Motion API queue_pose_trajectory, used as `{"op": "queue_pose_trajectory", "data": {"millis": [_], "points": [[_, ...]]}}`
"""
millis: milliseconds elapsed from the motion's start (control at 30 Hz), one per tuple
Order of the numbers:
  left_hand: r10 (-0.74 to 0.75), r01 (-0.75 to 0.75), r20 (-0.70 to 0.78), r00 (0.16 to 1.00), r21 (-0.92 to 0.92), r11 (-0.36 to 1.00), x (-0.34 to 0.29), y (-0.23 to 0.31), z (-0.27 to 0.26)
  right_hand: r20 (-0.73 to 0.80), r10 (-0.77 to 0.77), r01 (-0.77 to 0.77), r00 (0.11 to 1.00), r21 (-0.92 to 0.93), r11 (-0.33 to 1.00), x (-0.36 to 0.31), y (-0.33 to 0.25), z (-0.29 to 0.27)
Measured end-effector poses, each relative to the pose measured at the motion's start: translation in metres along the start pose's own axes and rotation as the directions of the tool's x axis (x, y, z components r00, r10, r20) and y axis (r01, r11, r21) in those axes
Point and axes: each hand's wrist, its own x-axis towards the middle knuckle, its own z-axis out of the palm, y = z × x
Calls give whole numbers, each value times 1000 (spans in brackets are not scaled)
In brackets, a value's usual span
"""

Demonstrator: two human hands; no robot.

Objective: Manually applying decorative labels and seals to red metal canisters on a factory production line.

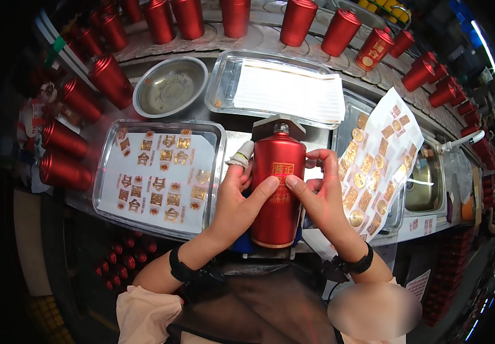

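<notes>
A red metallic bottle [278, 221] lies in front of me, neck away from me, with gold decals on its face. My left hand [239, 198] grips its left side, and the thumb presses on the decal area; a whitish wrap covers one fingertip. On the other side my right hand [323, 198] holds the bottle too, its thumb meeting the left one on the gold marking. Behind the bottle's neck is a grey metal rest [261, 127]. A steel tray [99, 172] at left holds a white sheet with gold decals [167, 156].
A round steel bowl [144, 94] stands beyond the left tray. Another tray [216, 86] holds white sheets [287, 89]. At right, a decal sheet [408, 123] leans over a tray near a sink [425, 192]. Red bottles [299, 23] line a curved conveyor [270, 23] at the back.
</notes>
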Motion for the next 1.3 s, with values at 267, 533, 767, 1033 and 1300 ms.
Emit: {"op": "queue_pose_trajectory", "data": {"millis": [267,533,767,1033,1300], "points": [[-1,1,-14,1000,-21,1000,-1,-2,1,-1,-22,22,1000,-8,1000,2,7,-1],[4,-4,-4,1000,22,1000,-5,0,0,25,21,-20,999,-28,999,1,-1,0],[10,-10,0,1000,36,999,-5,2,-1,1,33,-33,999,26,999,2,3,0],[115,-118,28,993,115,986,-21,3,-2,-22,467,-327,884,685,651,30,33,-92],[144,-143,2,990,175,974,-24,-10,-3,12,-187,187,982,-106,977,-20,-36,-19]]}}
